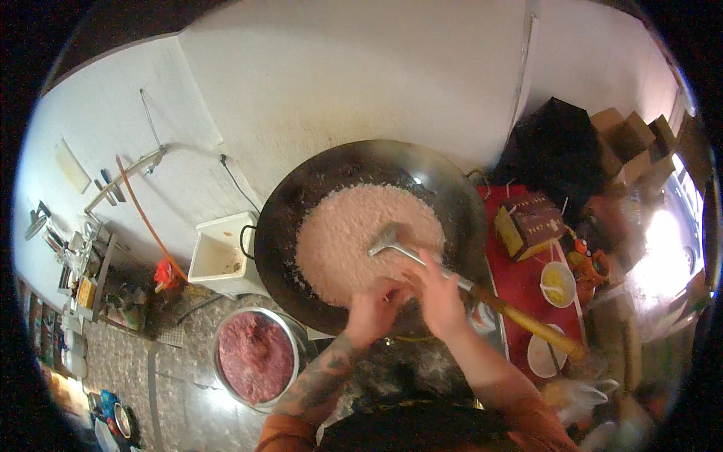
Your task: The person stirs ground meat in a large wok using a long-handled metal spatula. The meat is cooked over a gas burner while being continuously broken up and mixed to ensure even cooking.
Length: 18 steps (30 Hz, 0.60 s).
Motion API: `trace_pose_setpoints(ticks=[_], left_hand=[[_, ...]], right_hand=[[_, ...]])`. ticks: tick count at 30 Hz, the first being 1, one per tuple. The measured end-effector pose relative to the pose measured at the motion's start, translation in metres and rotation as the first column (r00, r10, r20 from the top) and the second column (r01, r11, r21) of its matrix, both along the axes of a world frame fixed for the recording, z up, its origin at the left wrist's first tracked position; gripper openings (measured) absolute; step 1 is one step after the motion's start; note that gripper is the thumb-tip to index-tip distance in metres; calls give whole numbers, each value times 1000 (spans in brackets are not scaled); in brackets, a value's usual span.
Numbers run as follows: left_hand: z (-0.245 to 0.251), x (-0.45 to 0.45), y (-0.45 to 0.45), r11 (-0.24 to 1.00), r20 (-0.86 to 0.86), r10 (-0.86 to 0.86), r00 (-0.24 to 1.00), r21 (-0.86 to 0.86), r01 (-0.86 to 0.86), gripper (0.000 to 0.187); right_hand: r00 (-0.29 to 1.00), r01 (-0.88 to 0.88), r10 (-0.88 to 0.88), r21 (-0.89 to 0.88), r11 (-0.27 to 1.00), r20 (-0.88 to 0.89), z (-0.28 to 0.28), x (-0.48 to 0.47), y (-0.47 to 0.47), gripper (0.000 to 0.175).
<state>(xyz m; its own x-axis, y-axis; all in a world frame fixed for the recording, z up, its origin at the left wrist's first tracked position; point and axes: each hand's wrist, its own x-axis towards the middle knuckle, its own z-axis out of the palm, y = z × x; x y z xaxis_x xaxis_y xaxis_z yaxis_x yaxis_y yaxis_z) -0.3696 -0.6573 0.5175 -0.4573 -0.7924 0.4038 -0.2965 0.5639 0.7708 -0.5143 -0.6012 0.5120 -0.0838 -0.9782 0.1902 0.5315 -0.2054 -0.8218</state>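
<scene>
A large dark wok (pixel 361 155) lies before me, with a broad pale-pink mass of what looks like minced meat (pixel 344 237) inside. A long-handled metal wok shovel (pixel 390 240) rests with its blade in the meat, and its wooden handle (pixel 525 325) reaches over the right rim. Above the wok's near side, my left hand (pixel 373 308) has curled fingers; blur hides whether they hold anything. Close beside it is my right hand (pixel 440 296), its fingers spread in front of the shovel's metal shaft. Whether it touches the shaft cannot be told.
A metal pot (pixel 296 344) of raw red minced meat (pixel 257 356) stands at lower left. Behind it is a white basin (pixel 220 251). Right of the wok, a red table (pixel 508 277) carries a carton (pixel 534 226), a bowl of yellow food (pixel 558 284) and a white bowl (pixel 545 361).
</scene>
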Motion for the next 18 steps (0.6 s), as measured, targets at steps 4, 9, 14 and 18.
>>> trace_pose_setpoints(ticks=[4,9,14,18], left_hand=[[71,23,-35,925,-236,125,964,-323,-199,4],[68,36,-86,753,-305,197,932,-562,-343,5],[-124,66,-178,904,705,345,619,-427,-18,14],[-55,24,-150,935,592,348,727,-275,-224,17]], right_hand=[[994,29,-24,48,998,-108,-27,-36,32,83],[979,57,-24,157,986,-200,-30,-47,55,68],[925,-7,5,-6,1000,-379,-28,-42,72,65],[946,28,22,150,988,-322,-49,-56,77,46]])
